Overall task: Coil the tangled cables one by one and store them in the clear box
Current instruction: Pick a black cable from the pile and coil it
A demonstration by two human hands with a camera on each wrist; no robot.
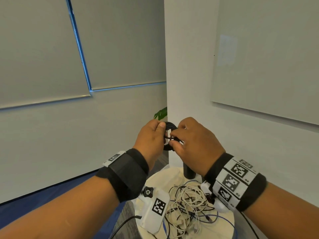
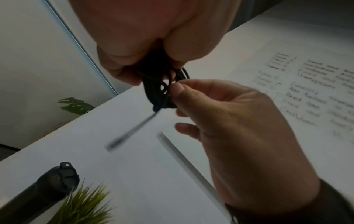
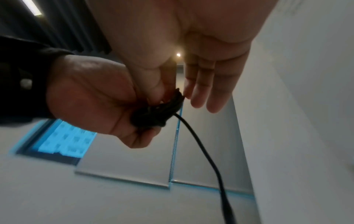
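Below your hands (image 1: pixel 172 140) the small round table (image 1: pixel 226 221) is crowded: a cable tangle (image 1: pixel 188 204), a black cylinder (image 1: pixel 189 171). A wall (image 1: pixel 189 75) stands ahead; to their left is open air.

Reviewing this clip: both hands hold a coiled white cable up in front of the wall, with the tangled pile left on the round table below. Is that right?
Not quite: the coiled cable is black, not white, as the head view shows. The rest stands: the left hand and the right hand both hold it up in front of the wall, and the tangled pile lies on the round table below.
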